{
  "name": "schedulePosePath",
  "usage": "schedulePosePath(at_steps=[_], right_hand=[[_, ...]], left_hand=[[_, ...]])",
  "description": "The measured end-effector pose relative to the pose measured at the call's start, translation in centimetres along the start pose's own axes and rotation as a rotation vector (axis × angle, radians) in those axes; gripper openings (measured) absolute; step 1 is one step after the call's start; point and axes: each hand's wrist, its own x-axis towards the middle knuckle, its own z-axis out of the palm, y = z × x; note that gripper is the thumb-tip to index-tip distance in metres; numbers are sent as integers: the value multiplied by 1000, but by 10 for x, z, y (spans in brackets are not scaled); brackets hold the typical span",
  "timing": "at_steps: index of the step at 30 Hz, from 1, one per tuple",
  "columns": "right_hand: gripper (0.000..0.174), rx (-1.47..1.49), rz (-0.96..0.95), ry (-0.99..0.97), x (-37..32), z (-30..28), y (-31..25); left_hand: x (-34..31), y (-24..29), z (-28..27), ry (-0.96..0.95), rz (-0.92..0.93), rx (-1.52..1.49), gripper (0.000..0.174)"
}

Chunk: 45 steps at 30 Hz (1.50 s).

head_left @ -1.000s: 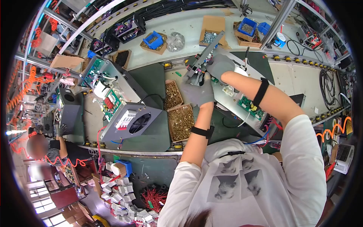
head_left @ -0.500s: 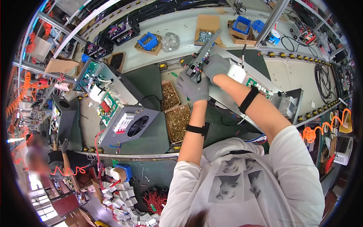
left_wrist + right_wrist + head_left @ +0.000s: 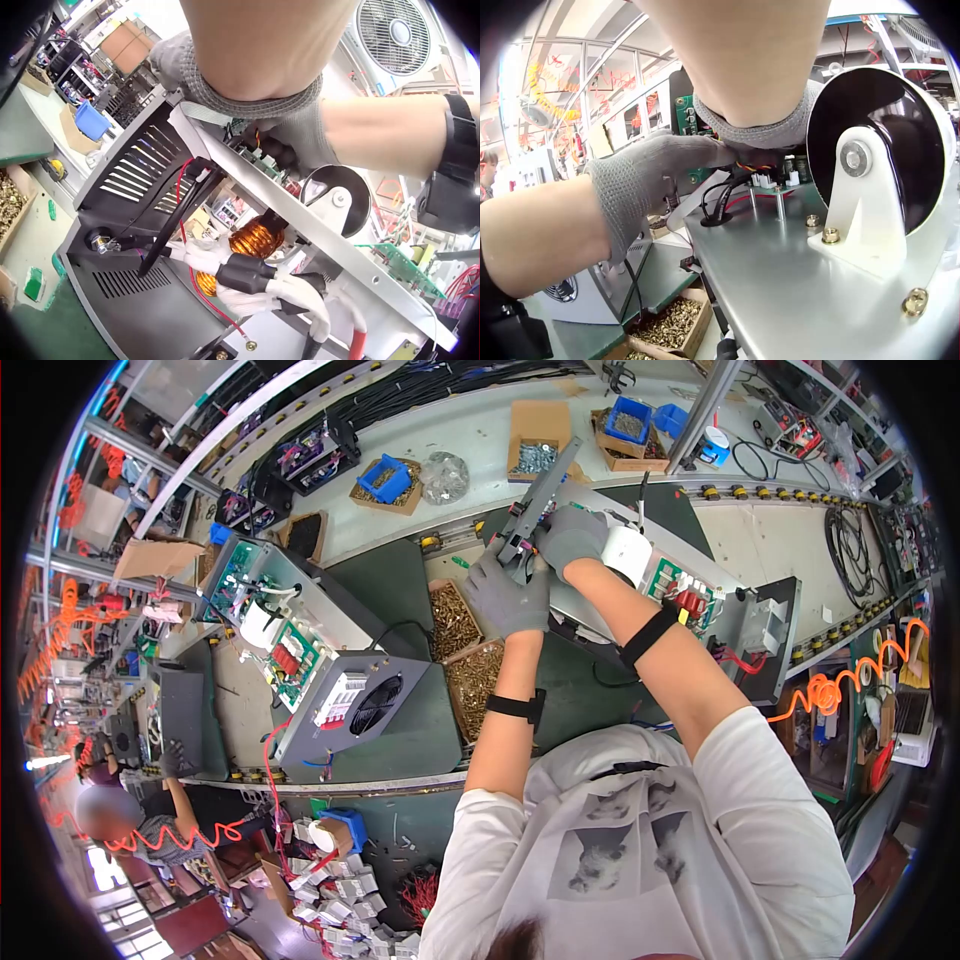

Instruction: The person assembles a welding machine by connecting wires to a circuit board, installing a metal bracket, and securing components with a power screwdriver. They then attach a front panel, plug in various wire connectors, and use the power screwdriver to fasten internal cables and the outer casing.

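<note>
Both hands wear grey gloves and work close together at the far end of an open metal chassis (image 3: 600, 605). My left hand (image 3: 510, 595) lies against the dark end panel (image 3: 540, 495). Just right of it, my right hand (image 3: 573, 538) reaches in behind the panel. Thin coloured wires (image 3: 756, 167) show below the fingers in the right wrist view, beside a small circuit board on standoffs. The fingertips are hidden, and I cannot tell what they grip. A white-bracketed black cylinder (image 3: 877, 150) stands nearby. Under the chassis plate are copper coils (image 3: 256, 238) and white-sleeved cables (image 3: 300, 289).
A second open chassis (image 3: 320, 650) with a fan stands to the left. Between them sit boxes of brass fasteners (image 3: 455, 620). Blue bins (image 3: 385, 478) and a carton of screws (image 3: 538, 455) line the back shelf. Another person (image 3: 180, 805) works at far left.
Both hands stay at the panel end of the chassis. My right forearm has swung left, uncovering red parts on the circuit board. The whole head view has shifted slightly.
</note>
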Motion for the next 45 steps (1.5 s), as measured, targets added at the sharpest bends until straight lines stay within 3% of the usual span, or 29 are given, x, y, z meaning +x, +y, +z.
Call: schedulePosePath(at_steps=[9,17,22,26,28,30,31,34,43,45], right_hand=[[31,-134,-66,173,-2,24,1],[23,-100,-81,130,-6,19,-3],[18,-149,-117,145,-10,5,0],[17,-192,-118,116,-7,6,-2],[17,-187,-95,108,-6,14,0],[21,-3,-222,349,-10,26,10],[21,2,-218,344,-8,31,11],[20,25,-226,447,-8,39,10],[23,40,-83,183,-28,13,5],[27,154,-345,272,-59,6,19]], left_hand=[[2,-11,3,-73,123,-26,65],[0,-12,1,-95,170,-65,63],[6,-22,0,-67,147,-243,49],[18,-30,2,-117,192,-95,40],[21,-32,7,-80,157,-263,34],[15,-35,8,-62,200,-181,32],[12,-36,9,-34,242,-108,30],[10,-33,7,-43,218,-182,32],[12,12,-21,-69,232,-64,51],[18,24,-20,43,334,-74,56]])
